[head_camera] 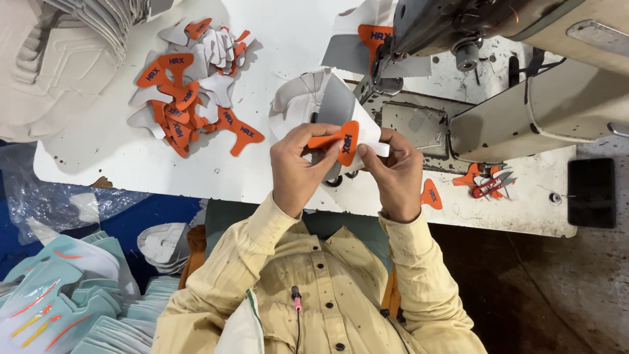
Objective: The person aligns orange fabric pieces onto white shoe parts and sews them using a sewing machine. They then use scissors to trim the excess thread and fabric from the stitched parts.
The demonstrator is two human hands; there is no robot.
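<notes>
My left hand [296, 165] and my right hand [392, 172] meet above the white table's front edge. Together they pinch an orange tab-shaped patch [343, 139] laid against a grey and white shoe-upper piece [335, 101]. My left thumb and fingers press the patch's left end; my right fingers hold its right side and the white edge under it. Part of the upper piece is hidden behind both hands.
A sewing machine [498, 85] stands right of my hands. A heap of orange patches and white pieces [190, 98] lies at left on the white table [131, 157]. Red thread snips [488, 185] lie at right, a loose orange patch [430, 195] near my right wrist. Mint shoe uppers [59, 295] are stacked lower left.
</notes>
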